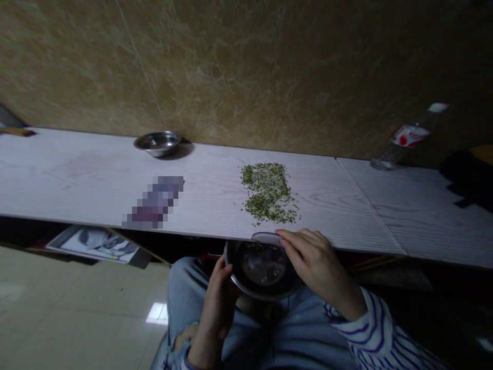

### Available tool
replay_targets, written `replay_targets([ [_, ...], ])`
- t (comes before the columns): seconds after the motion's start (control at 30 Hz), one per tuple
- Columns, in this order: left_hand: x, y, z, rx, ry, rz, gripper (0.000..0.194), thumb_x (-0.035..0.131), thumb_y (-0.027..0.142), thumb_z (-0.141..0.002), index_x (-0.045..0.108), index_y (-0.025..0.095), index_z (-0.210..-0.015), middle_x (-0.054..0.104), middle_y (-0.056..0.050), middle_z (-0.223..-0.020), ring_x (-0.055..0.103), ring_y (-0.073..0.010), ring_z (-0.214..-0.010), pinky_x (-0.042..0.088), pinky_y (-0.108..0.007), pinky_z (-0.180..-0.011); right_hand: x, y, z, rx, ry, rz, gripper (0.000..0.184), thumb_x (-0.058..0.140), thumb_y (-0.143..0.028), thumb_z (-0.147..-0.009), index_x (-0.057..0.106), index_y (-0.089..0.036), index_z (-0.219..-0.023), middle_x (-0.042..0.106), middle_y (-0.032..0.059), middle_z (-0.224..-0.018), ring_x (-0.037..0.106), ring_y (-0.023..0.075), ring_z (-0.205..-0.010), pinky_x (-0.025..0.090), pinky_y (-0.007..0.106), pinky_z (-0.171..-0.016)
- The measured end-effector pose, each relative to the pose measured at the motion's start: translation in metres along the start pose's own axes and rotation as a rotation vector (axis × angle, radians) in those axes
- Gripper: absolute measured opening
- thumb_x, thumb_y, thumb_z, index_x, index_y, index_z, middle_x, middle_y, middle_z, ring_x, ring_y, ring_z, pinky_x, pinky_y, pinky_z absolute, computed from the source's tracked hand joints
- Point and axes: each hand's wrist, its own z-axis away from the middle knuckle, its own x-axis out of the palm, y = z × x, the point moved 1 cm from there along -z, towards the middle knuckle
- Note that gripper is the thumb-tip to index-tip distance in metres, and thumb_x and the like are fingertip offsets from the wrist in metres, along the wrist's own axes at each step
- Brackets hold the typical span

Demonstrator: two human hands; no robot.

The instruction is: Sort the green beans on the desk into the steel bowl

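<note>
My left hand (221, 290) grips the rim of a metal bowl (254, 292) held above my lap, just under the counter's front edge. Inside the bowl a few green beans show near its far side. In my right hand (318, 259), pinched between thumb and fingers, is a thin, pale, rounded scraper (265, 238) lying at the counter edge over the bowl. Small green beans (267, 192), which look like mung beans, lie spread in a loose patch on the counter just beyond the scraper.
The white wood-grain counter (208, 195) runs along a marble-look wall. On it stand a small metal bowl (157, 144), a blurred-out flat item (156, 203) and a clear plastic bottle (408, 136). Dark items (470, 174) lie far right. Below left is an open drawer (96, 244).
</note>
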Motion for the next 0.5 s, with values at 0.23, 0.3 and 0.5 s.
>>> replay_targets([
  [0.23,-0.003,0.000,0.002,-0.006,0.009,-0.007,0.028,0.067,0.028,-0.077,0.067,0.026,-0.105,0.075,-0.001,-0.098,0.067,-0.0257,-0.097,0.052,-0.029,-0.068,-0.008,0.020,0.004,0.069,0.102,0.033,0.023,0.051,-0.020,-0.095,0.066,-0.018,-0.113,0.074,0.0068,-0.096,0.067,0.0199,-0.085,0.050,0.034,-0.077],
  [0.3,-0.002,0.000,0.002,-0.002,0.018,-0.011,0.029,0.068,0.028,-0.075,0.068,0.026,-0.104,0.075,-0.001,-0.097,0.067,-0.0265,-0.096,0.052,-0.029,-0.067,-0.009,0.023,0.005,0.081,0.109,0.050,0.024,0.051,-0.021,-0.095,0.067,-0.018,-0.112,0.074,0.0070,-0.096,0.068,0.0202,-0.084,0.051,0.034,-0.077],
  [0.5,0.004,0.002,0.004,0.016,0.023,-0.029,0.032,0.070,0.031,-0.072,0.070,0.026,-0.103,0.075,-0.004,-0.105,0.065,-0.0313,-0.103,0.053,-0.033,-0.068,-0.004,0.016,-0.002,0.104,0.063,0.059,0.025,0.049,-0.020,-0.094,0.067,-0.020,-0.112,0.074,0.0080,-0.100,0.069,0.0208,-0.087,0.053,0.035,-0.081],
])
